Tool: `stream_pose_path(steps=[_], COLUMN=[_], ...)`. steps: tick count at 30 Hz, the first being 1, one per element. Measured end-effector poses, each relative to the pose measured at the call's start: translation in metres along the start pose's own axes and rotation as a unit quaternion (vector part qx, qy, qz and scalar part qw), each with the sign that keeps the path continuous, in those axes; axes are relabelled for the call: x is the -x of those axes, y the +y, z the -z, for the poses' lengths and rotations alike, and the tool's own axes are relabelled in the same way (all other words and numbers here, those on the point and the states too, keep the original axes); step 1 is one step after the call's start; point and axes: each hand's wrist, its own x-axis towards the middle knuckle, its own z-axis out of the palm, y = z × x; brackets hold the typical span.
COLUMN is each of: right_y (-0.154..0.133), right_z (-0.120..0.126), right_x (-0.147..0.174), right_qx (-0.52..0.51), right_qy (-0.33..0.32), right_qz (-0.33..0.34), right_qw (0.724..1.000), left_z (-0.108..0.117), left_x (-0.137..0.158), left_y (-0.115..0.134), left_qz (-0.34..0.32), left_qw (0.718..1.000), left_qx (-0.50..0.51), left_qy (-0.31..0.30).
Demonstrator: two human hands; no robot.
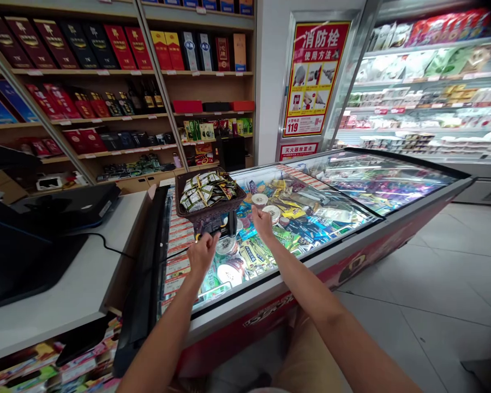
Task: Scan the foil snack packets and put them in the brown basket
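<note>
The freezer point(352, 245) supported the basket point(221, 208), twelve o'clock from the left hand point(203, 254); that and the right hand point(263, 222) curled, any grip impossible to tell.

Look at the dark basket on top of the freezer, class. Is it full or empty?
Full, at least on top: small packets lie heaped across the basket, hiding its bottom. How deep they go, I cannot tell.
</note>
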Motion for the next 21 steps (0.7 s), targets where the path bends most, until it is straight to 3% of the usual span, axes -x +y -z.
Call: stream_pose_path(steps=[8,21], right_y=[0.011,0.015], right_z=[-0.005,-0.004], right_x=[0.001,0.001], right_qx=[0.146,0.210], right_qy=[-0.024,-0.055], right_qz=[-0.001,0.009], right_qw=[0.989,0.976], left_z=[-0.009,-0.010], left_x=[0.020,0.020], left_y=[-0.003,-0.003], left_qz=[-0.077,-0.030], left_qw=[0.995,0.995], left_qx=[0.005,0.043], left_qy=[-0.071,-0.081])
